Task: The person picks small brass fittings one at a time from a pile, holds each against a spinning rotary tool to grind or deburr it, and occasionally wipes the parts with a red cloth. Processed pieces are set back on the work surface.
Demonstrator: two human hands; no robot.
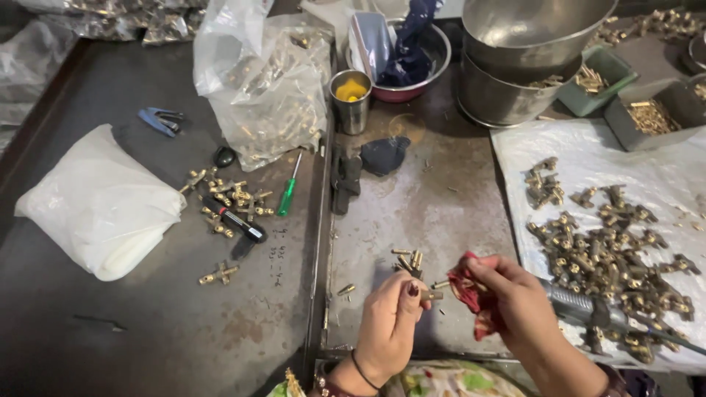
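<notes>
The left hand (388,323) pinches a small brass fitting (430,295) between thumb and fingertips, low over the worn metal table (434,198), just below a few loose brass pieces (409,260). The right hand (515,301) is closed around a red cloth (469,290), which touches the fitting's end. To the right, a heap of brass valves (610,250) lies on a white sheet (647,165); a steel cup (351,101) and a green screwdriver (288,189) stand farther back.
</notes>
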